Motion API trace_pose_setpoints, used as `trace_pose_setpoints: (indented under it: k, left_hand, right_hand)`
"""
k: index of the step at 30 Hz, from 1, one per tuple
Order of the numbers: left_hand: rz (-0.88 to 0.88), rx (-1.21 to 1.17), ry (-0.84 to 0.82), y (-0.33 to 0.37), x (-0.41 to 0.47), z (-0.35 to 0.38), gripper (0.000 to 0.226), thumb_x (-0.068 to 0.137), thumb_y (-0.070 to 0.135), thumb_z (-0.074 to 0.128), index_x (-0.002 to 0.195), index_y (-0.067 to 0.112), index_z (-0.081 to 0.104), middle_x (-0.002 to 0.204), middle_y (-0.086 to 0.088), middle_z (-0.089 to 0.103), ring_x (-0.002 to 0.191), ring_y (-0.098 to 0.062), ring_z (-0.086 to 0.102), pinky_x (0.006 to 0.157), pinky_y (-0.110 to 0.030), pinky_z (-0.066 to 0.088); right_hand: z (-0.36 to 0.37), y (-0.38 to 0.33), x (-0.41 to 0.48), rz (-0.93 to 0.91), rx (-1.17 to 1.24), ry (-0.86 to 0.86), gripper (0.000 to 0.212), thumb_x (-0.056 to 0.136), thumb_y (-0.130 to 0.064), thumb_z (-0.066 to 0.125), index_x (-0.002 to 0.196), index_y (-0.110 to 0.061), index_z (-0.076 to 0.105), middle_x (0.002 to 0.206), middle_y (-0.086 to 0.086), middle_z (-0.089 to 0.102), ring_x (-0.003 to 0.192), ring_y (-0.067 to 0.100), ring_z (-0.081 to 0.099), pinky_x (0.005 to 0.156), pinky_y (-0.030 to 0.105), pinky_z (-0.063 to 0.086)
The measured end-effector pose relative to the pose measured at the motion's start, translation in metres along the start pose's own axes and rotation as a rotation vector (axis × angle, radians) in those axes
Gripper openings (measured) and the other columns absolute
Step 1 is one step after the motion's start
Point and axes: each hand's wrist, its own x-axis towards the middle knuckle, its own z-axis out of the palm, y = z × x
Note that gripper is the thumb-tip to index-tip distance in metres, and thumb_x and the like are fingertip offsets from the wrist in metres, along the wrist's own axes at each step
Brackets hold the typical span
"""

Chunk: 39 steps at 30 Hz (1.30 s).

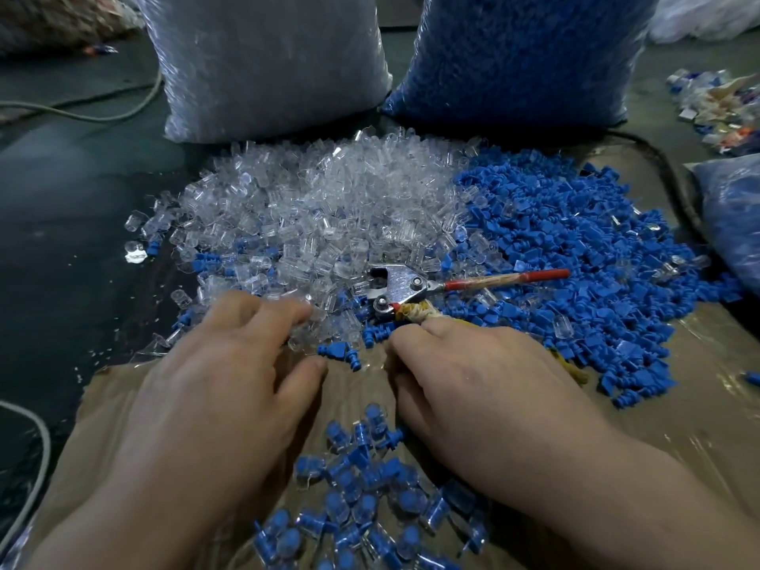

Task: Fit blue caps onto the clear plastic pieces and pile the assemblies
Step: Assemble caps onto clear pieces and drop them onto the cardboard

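A heap of clear plastic pieces (329, 207) lies ahead, and a heap of blue caps (575, 240) adjoins it on the right. Assembled pieces with blue caps (370, 499) are piled near me, between my forearms. My left hand (230, 364) reaches to the near edge of the clear heap, its slightly bent fingertips touching clear pieces and its thumb apart. My right hand (473, 376) has its fingers curled over the cloth-wrapped handle of a metal crimping tool (395, 285). That handle runs under the hand. The tool's red handle (506, 277) sticks out to the right.
Two full plastic sacks stand behind the heaps, one of clear pieces (267, 63) and one of blue caps (518, 55). Brown cardboard (678, 364) under clear film covers the floor. A grey cable (82, 113) lies at the left, mixed scraps (715, 104) and another bag (732, 216) at the right.
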Motion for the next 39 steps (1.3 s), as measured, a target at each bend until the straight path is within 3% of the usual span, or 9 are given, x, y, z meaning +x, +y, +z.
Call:
trace_pose_setpoints:
  k: [4, 11, 15, 18, 24, 27, 31, 35, 39]
  left_hand:
    - [-0.008, -0.024, -0.027, 0.004, 0.001, -0.001, 0.045, 0.081, 0.054, 0.051, 0.125, 0.047, 0.056, 0.091, 0.034, 0.039, 0.081, 0.004, 0.044, 0.072, -0.028, 0.041]
    - [-0.010, -0.103, 0.051, 0.003, 0.001, 0.003, 0.028, 0.080, 0.056, 0.055, 0.107, 0.047, 0.058, 0.088, 0.035, 0.045, 0.079, 0.014, 0.041, 0.069, -0.030, 0.043]
    - [-0.009, -0.097, 0.060, 0.004, 0.001, 0.003, 0.021, 0.077, 0.054, 0.064, 0.090, 0.047, 0.049, 0.076, 0.029, 0.048, 0.068, 0.010, 0.046, 0.055, -0.019, 0.033]
    - [-0.034, -0.128, 0.086, 0.003, -0.001, 0.005, 0.023, 0.078, 0.051, 0.069, 0.086, 0.046, 0.048, 0.072, 0.026, 0.050, 0.064, 0.008, 0.048, 0.054, -0.017, 0.032]
    - [0.010, -0.419, 0.211, 0.002, -0.002, 0.003, 0.032, 0.084, 0.057, 0.046, 0.110, 0.048, 0.061, 0.098, 0.030, 0.058, 0.099, 0.018, 0.051, 0.071, -0.016, 0.036]
    - [0.017, -0.482, 0.224, 0.005, -0.001, 0.003, 0.024, 0.083, 0.054, 0.048, 0.099, 0.045, 0.065, 0.103, 0.029, 0.059, 0.096, 0.015, 0.054, 0.069, -0.015, 0.038]
    - [-0.016, -0.532, 0.230, 0.008, -0.001, 0.008, 0.011, 0.083, 0.043, 0.060, 0.094, 0.043, 0.065, 0.098, 0.030, 0.063, 0.089, 0.008, 0.061, 0.067, -0.021, 0.044]
    - [-0.014, -0.521, 0.256, 0.008, -0.001, 0.003, 0.018, 0.079, 0.054, 0.053, 0.087, 0.044, 0.065, 0.102, 0.029, 0.056, 0.095, 0.015, 0.054, 0.062, -0.009, 0.044]
    - [-0.090, -0.597, 0.326, 0.003, -0.004, 0.003, 0.019, 0.076, 0.059, 0.058, 0.090, 0.050, 0.068, 0.100, 0.024, 0.059, 0.090, 0.007, 0.058, 0.067, -0.024, 0.047]
  right_hand:
    - [0.001, 0.000, -0.001, 0.008, 0.032, 0.002, 0.011, 0.096, -0.038, 0.038, 0.087, -0.032, 0.040, 0.076, -0.014, 0.039, 0.061, 0.001, 0.037, 0.048, 0.022, 0.026]
    - [0.000, 0.008, 0.001, 0.057, 0.210, 0.151, 0.016, 0.092, -0.041, 0.036, 0.094, -0.035, 0.051, 0.086, -0.015, 0.053, 0.075, 0.006, 0.054, 0.069, 0.032, 0.050]
    - [0.001, 0.009, 0.000, 0.067, 0.330, 0.199, 0.006, 0.089, -0.038, 0.046, 0.088, -0.035, 0.052, 0.081, -0.018, 0.056, 0.078, 0.001, 0.054, 0.060, 0.020, 0.044]
    - [0.001, 0.009, -0.001, 0.087, 0.456, 0.222, 0.007, 0.087, -0.039, 0.048, 0.093, -0.038, 0.052, 0.089, -0.020, 0.058, 0.076, 0.003, 0.058, 0.054, 0.025, 0.048]
    - [-0.004, 0.010, -0.002, 0.225, 0.842, 0.120, 0.026, 0.094, -0.027, 0.052, 0.113, -0.043, 0.061, 0.069, -0.004, 0.068, 0.055, 0.023, 0.062, 0.048, 0.039, 0.054]
    - [-0.006, 0.014, -0.001, 0.293, 1.186, -0.001, 0.028, 0.097, -0.017, 0.050, 0.102, -0.036, 0.069, 0.058, 0.004, 0.064, 0.049, 0.018, 0.059, 0.048, 0.027, 0.049]
    - [-0.005, 0.015, 0.003, 0.296, 1.452, -0.052, 0.030, 0.090, -0.009, 0.045, 0.088, -0.023, 0.071, 0.065, 0.008, 0.063, 0.050, 0.020, 0.057, 0.046, 0.026, 0.047]
    - [-0.004, 0.017, 0.006, 0.337, 1.794, -0.063, 0.028, 0.090, 0.002, 0.037, 0.095, -0.006, 0.063, 0.071, 0.012, 0.059, 0.049, 0.021, 0.054, 0.037, 0.026, 0.044]
    - [-0.005, 0.019, 0.007, 0.296, 1.958, -0.095, 0.021, 0.091, -0.005, 0.046, 0.091, -0.010, 0.066, 0.071, 0.012, 0.057, 0.048, 0.020, 0.052, 0.036, 0.025, 0.042]
